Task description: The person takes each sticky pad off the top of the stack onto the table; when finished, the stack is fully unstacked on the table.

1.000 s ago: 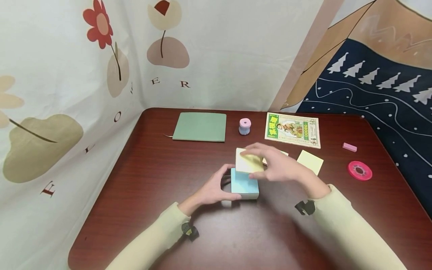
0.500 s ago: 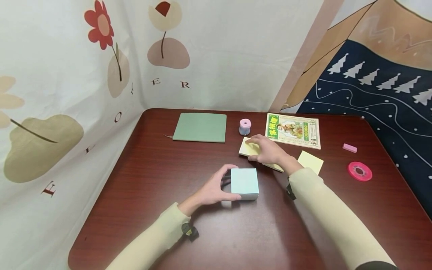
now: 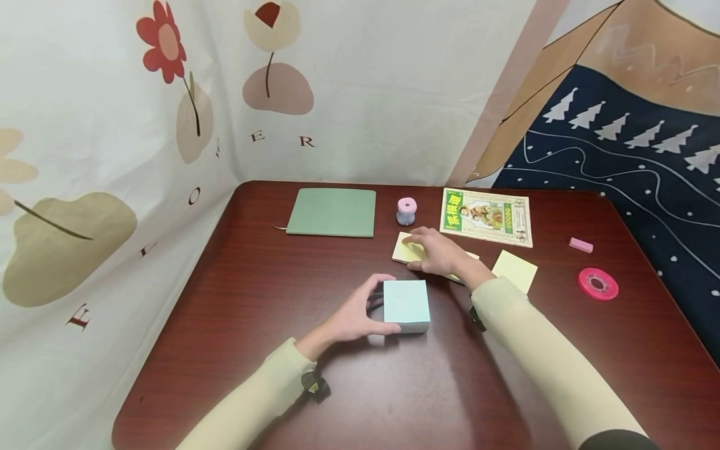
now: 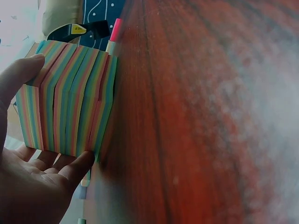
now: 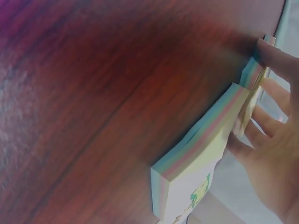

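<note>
My left hand (image 3: 351, 319) grips a block of stacked sticky note pads (image 3: 406, 301), pale blue on top, thumb at the near side and fingers round the far side. In the left wrist view the block's striped layers (image 4: 70, 98) stand on the table. Beyond it, my right hand (image 3: 441, 253) holds a yellow-topped sticky note pad (image 3: 402, 250) by its edges, low at the tabletop. A second pad (image 5: 201, 140), with blue, pink and yellow layers, lies under that hand's palm side, mostly hidden in the head view. Another yellow pad (image 3: 514, 272) lies to the right.
At the back are a green notebook (image 3: 330, 212), a pink and blue spool-shaped object (image 3: 407, 211) and a printed card (image 3: 486, 217). A small pink bar (image 3: 581, 245) and a pink ring-shaped object (image 3: 598, 284) lie on the right. Curtains (image 3: 394, 94) hang behind the table.
The right hand has carried the yellow-topped pad from above the blue-topped block to the table beyond it, shifting slightly left at the end. The left hand stays on the block.
</note>
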`<control>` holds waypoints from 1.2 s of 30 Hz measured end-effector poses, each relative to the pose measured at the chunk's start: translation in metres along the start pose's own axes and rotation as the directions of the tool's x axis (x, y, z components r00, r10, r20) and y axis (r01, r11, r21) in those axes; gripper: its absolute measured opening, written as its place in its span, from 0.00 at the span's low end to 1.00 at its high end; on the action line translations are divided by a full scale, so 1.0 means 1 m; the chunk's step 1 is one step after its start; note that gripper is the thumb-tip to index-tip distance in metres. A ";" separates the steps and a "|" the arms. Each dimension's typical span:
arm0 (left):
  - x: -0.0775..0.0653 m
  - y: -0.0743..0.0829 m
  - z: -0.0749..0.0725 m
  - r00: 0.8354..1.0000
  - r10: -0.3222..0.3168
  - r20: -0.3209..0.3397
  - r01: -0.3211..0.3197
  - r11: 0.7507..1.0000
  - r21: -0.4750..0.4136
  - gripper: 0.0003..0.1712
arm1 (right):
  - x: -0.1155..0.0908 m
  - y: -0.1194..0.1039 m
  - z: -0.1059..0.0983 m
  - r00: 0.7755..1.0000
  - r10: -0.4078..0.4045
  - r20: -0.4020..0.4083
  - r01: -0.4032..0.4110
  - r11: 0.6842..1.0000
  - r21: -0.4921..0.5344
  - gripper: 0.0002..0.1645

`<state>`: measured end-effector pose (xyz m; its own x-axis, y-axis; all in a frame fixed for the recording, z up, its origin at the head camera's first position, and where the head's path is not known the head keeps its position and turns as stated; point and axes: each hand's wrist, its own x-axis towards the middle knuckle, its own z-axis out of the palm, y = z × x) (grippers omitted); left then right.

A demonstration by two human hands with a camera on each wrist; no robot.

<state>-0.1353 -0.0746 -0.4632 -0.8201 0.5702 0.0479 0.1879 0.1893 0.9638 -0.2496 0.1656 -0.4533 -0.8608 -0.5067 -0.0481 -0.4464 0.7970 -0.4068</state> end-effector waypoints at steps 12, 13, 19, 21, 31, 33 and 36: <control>0.000 -0.006 0.001 1.000 0.002 0.014 -0.002 1.000 -0.010 0.47 | -0.020 -0.018 -0.022 0.996 -0.084 -0.033 0.085 0.995 0.050 0.36; 0.000 -0.006 0.001 1.000 0.004 0.016 -0.003 1.000 -0.015 0.47 | -0.024 -0.022 -0.025 0.994 -0.094 -0.046 0.097 0.992 0.075 0.36; 0.001 -0.005 0.001 1.000 0.024 0.018 -0.023 1.000 -0.020 0.48 | -0.054 -0.046 -0.035 0.975 -0.209 -0.078 0.220 0.956 0.196 0.33; 0.001 -0.005 0.001 0.999 0.030 0.024 -0.029 0.999 -0.017 0.48 | -0.065 -0.054 -0.032 0.966 -0.250 -0.066 0.258 0.945 0.200 0.33; 0.003 -0.004 0.001 0.999 0.017 0.050 -0.016 1.000 -0.005 0.47 | -0.097 -0.078 -0.007 0.952 -0.305 -0.034 0.307 0.946 0.108 0.43; 0.003 -0.004 0.002 0.999 0.012 0.049 -0.012 1.000 -0.005 0.47 | -0.098 -0.079 -0.003 0.953 -0.300 -0.048 0.303 0.947 0.103 0.43; 0.003 -0.004 0.002 0.999 0.011 0.046 -0.012 1.000 0.004 0.47 | -0.098 -0.079 -0.001 0.953 -0.295 -0.074 0.302 0.948 0.105 0.42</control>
<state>-0.1376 -0.0722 -0.4675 -0.7921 0.6086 0.0467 0.1998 0.1863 0.9620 -0.1302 0.1525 -0.4155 -0.7064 -0.6934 0.1420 -0.6570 0.5678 -0.4959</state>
